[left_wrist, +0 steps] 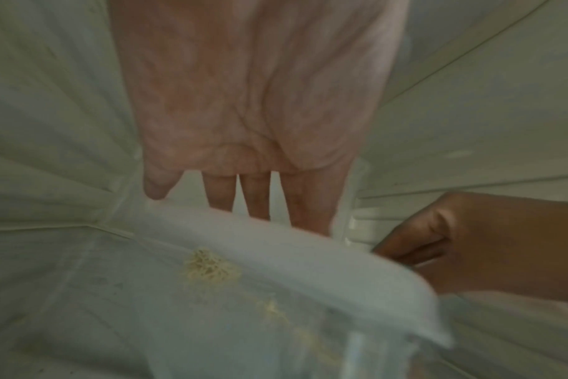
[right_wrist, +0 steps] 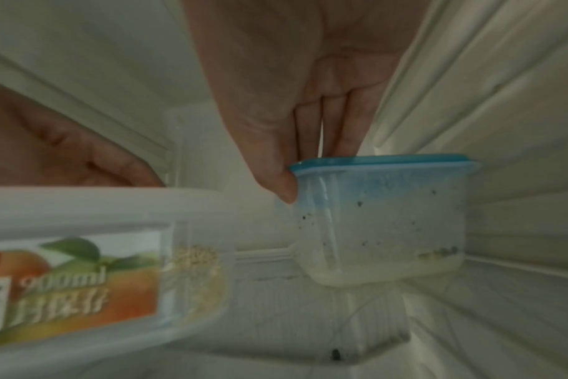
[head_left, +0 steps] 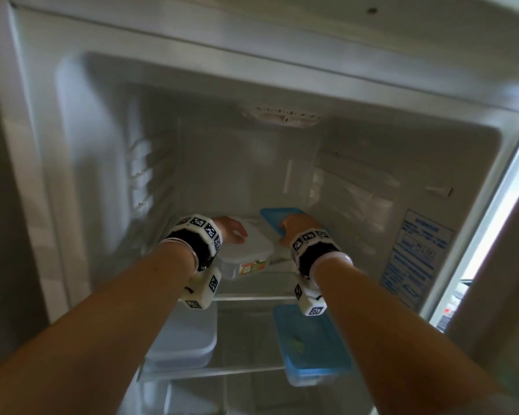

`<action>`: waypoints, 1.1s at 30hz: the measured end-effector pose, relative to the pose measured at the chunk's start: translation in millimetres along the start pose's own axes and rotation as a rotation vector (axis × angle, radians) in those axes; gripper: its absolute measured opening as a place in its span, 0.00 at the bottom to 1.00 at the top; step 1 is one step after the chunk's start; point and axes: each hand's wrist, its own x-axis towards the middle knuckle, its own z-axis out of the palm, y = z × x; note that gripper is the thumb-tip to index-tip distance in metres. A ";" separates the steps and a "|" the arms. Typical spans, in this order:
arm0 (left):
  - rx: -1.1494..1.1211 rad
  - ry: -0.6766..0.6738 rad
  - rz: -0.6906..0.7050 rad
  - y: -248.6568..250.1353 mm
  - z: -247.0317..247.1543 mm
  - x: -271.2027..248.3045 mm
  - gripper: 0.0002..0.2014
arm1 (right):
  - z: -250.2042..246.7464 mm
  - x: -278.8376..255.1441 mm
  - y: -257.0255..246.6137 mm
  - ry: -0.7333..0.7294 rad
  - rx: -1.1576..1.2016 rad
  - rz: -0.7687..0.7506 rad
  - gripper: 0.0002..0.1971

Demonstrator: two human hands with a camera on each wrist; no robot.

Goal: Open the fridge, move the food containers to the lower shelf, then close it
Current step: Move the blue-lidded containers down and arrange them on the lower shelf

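Inside, both hands work on the upper glass shelf (head_left: 252, 290) of the open white fridge (head_left: 72, 145). Left hand (head_left: 229, 230) lies over the white lid of a clear rectangular plastic container with an orange fruit label (head_left: 246, 259); in the left wrist view its fingers (left_wrist: 308, 212) run straight down past the lid's far edge, apart and relaxed, not seen curling round anything. Right hand (head_left: 294, 232) grips a clear tub with a blue lid (right_wrist: 380, 218): the thumb presses the tub's left wall just under the rim while the fingers (right_wrist: 337, 123) reach over the lid top. In the right wrist view the tub looks tilted, its base off the shelf on the near side. The two containers sit side by side, labelled one left, blue-lidded one right and further back.

One shelf down, a white-lidded container (head_left: 186, 339) sits at left and a second blue-lidded clear container (head_left: 309, 348) at right, well apart. A blue printed sticker (head_left: 417, 265) is on the right inner wall.
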 end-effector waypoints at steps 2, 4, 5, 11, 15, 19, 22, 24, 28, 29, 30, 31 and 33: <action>0.040 0.012 0.008 5.2 10.5 -5.7 0.22 | 7.6 -5.9 1.5 0.082 0.066 -0.030 0.23; 0.095 0.037 0.008 9.3 20.8 -9.1 0.26 | 16.1 -12.3 6.7 0.181 0.185 -0.065 0.23; 0.113 0.045 0.019 9.6 25.3 -9.3 0.27 | 19.5 -14.9 10.1 0.202 0.220 -0.078 0.24; 0.085 0.037 0.056 5.5 27.9 -15.1 0.26 | 22.7 -21.6 20.1 0.238 0.259 -0.094 0.20; 0.073 0.008 0.051 0.7 23.1 -23.2 0.24 | 18.3 -29.1 18.8 0.178 0.204 -0.093 0.21; 0.073 -0.025 0.079 -5.5 21.3 -32.6 0.22 | 20.6 -46.4 18.3 0.157 0.156 -0.108 0.21; 0.042 -0.063 0.102 -10.0 22.7 -41.7 0.21 | 21.8 -62.8 17.0 0.222 0.146 -0.108 0.20; 0.005 -0.063 0.126 -14.0 24.4 -47.2 0.20 | 23.5 -73.8 16.0 0.229 0.151 -0.094 0.20; -0.068 0.001 0.132 -19.8 29.5 -55.3 0.20 | 23.1 -90.6 11.3 0.201 0.165 -0.070 0.21; -0.077 0.015 0.130 -21.0 30.5 -58.0 0.19 | 24.2 -94.6 10.2 0.194 0.166 -0.073 0.20; -0.079 0.028 0.135 -21.8 30.9 -59.9 0.19 | 25.5 -98.0 9.3 0.212 0.170 -0.081 0.20; -0.076 0.037 0.136 -22.6 30.9 -61.7 0.17 | 26.8 -101.4 8.5 0.241 0.176 -0.088 0.20; -0.068 0.064 0.142 -24.0 31.1 -66.0 0.16 | 28.5 -106.7 7.8 0.275 0.195 -0.090 0.18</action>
